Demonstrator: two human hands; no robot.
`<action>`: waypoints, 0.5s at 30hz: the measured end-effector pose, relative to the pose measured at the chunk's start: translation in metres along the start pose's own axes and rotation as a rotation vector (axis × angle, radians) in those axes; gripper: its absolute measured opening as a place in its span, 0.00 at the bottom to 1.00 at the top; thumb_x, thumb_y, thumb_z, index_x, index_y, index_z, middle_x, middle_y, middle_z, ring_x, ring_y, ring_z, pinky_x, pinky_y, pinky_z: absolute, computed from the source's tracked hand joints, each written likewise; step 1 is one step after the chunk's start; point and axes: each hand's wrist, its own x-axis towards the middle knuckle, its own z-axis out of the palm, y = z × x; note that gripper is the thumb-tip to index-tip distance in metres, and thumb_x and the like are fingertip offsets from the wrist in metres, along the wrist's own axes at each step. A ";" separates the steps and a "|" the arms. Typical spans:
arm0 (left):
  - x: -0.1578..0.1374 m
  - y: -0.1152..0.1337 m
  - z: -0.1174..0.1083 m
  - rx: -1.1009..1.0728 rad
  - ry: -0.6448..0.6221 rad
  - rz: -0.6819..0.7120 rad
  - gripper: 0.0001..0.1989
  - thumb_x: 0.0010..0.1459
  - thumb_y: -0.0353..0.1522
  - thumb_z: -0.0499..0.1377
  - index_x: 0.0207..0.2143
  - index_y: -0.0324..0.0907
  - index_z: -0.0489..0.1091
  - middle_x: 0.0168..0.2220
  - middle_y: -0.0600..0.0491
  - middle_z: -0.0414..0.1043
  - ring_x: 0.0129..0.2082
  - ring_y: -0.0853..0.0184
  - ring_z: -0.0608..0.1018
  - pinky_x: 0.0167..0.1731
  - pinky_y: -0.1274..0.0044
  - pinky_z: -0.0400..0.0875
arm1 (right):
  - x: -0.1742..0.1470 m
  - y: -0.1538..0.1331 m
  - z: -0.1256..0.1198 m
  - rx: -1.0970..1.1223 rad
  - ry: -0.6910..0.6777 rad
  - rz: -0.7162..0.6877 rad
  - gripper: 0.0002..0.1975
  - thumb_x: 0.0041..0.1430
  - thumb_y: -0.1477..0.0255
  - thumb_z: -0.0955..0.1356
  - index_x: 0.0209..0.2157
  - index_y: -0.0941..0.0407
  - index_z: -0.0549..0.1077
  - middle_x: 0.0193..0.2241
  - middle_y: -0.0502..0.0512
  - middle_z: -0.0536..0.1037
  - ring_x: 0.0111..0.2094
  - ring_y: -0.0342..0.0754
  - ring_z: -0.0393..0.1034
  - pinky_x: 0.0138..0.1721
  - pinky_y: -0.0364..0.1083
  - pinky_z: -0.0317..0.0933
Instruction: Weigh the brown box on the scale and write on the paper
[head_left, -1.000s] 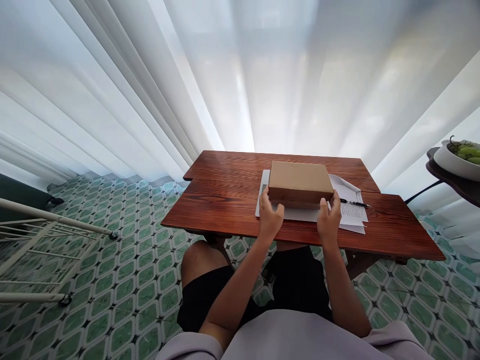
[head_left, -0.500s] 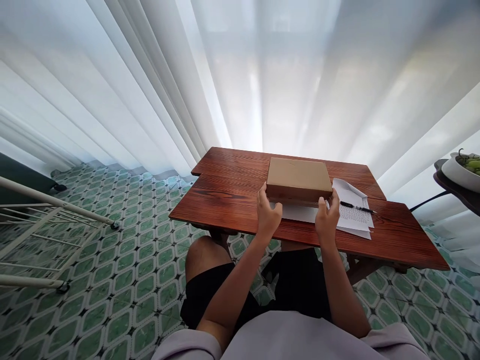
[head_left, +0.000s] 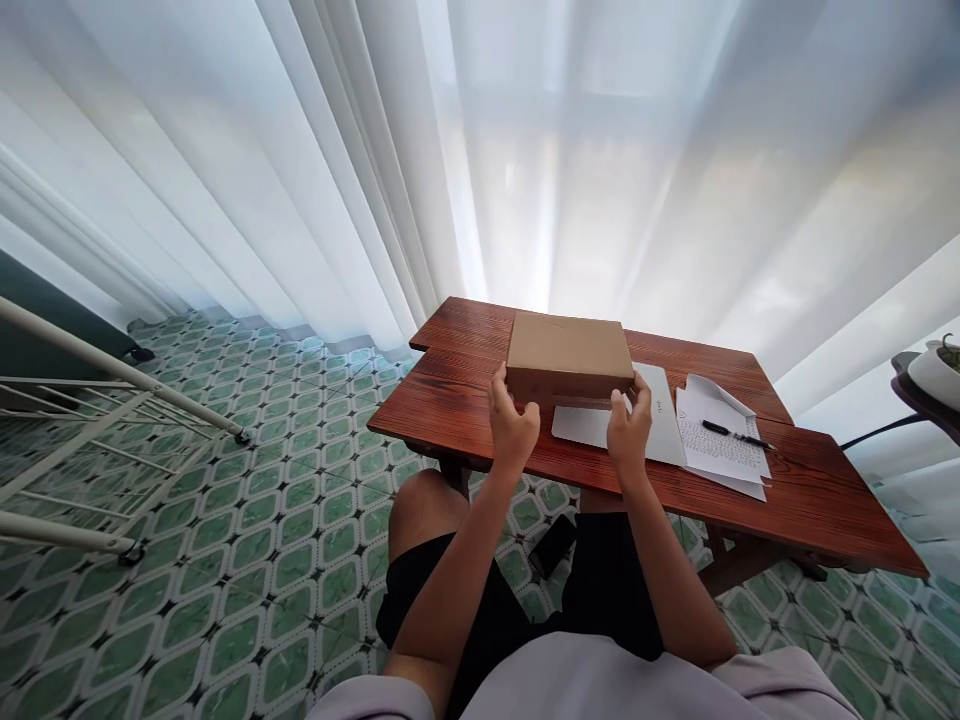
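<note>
While both grip near corners | left hand (head_left: 512,430), right hand (head_left: 628,430) holding box (head_left: 568,350) | table (head_left: 465,420) left bare

Pen (head_left: 733,434) on written sheet (head_left: 721,450), white curtain (head_left: 480,150)

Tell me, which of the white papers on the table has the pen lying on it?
The written sheet at the right; the pen lies across it. The blank sheet sits under the box.

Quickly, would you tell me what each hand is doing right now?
Left hand: closed on the cardboard box, left end.
Right hand: closed on the box's right end.
</note>
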 end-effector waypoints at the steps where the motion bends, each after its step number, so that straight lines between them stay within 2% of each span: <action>1: 0.002 -0.002 -0.005 0.004 0.032 0.014 0.39 0.51 0.24 0.54 0.67 0.46 0.53 0.66 0.46 0.57 0.68 0.57 0.62 0.68 0.63 0.60 | -0.001 -0.002 0.006 0.014 -0.009 0.003 0.30 0.64 0.60 0.62 0.64 0.57 0.63 0.62 0.66 0.69 0.61 0.57 0.67 0.63 0.61 0.62; 8: 0.020 -0.013 -0.040 0.029 0.143 0.020 0.39 0.51 0.23 0.54 0.66 0.44 0.55 0.66 0.45 0.58 0.68 0.56 0.62 0.68 0.62 0.59 | -0.014 -0.008 0.047 0.065 -0.104 0.004 0.28 0.64 0.62 0.61 0.63 0.56 0.63 0.61 0.65 0.69 0.61 0.55 0.66 0.62 0.59 0.63; 15: 0.031 -0.031 -0.061 0.055 0.221 0.007 0.38 0.50 0.23 0.55 0.66 0.44 0.56 0.65 0.46 0.59 0.67 0.57 0.63 0.68 0.64 0.61 | -0.020 -0.007 0.079 0.091 -0.153 -0.008 0.27 0.63 0.64 0.61 0.63 0.56 0.63 0.61 0.64 0.69 0.60 0.54 0.67 0.61 0.59 0.64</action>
